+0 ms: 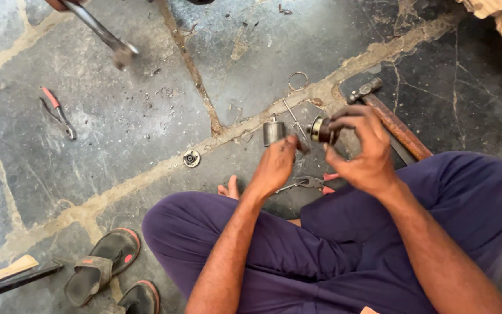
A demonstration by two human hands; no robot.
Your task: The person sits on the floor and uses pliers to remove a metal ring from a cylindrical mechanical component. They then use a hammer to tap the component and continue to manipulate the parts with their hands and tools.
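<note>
Cracked stone floor (146, 116), everything within reach: right hand (362, 152) fingers pinch a round metal part (319, 129) at 1 o'clock, left hand (275, 166) fingers closed on something I can't make out.

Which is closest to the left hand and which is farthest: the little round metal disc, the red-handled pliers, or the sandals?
From the left hand:
1. Round metal disc, on the floor just left of it.
2. Sandals, lower left.
3. Red-handled pliers, far left, farthest.

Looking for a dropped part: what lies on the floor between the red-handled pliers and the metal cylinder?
In the head view, only a small round washer-like disc lies between the pliers and the cylinder.
</note>
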